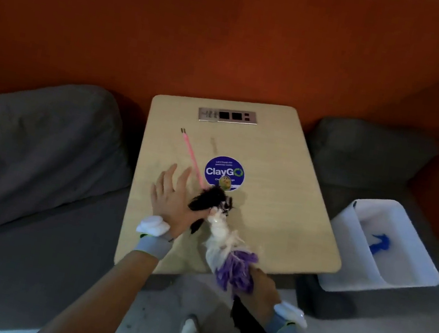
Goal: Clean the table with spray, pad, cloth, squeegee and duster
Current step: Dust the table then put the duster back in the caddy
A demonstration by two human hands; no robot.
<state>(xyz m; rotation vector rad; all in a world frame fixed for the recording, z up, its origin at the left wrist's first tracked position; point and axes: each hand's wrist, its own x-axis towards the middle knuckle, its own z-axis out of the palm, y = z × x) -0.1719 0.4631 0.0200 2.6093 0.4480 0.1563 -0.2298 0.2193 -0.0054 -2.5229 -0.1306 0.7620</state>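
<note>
A feather duster lies along the pale wooden table (280, 194). Its thin pink handle (190, 152) points to the far left, and its black (207, 199), white (219, 230) and purple feathers (235, 270) trail toward me past the near edge. My left hand (169, 201) lies flat on the table with straight fingers, just left of the black feathers and touching them. At the table's near edge, my right hand (258, 289) grips the duster's purple and black feathers.
A round blue ClayGo sticker (224, 173) and a metal socket panel (228, 116) sit on the tabletop. A white bin (347, 225) holding something blue (380, 242) stands at the right. Grey cushions (35, 150) flank the table below an orange wall.
</note>
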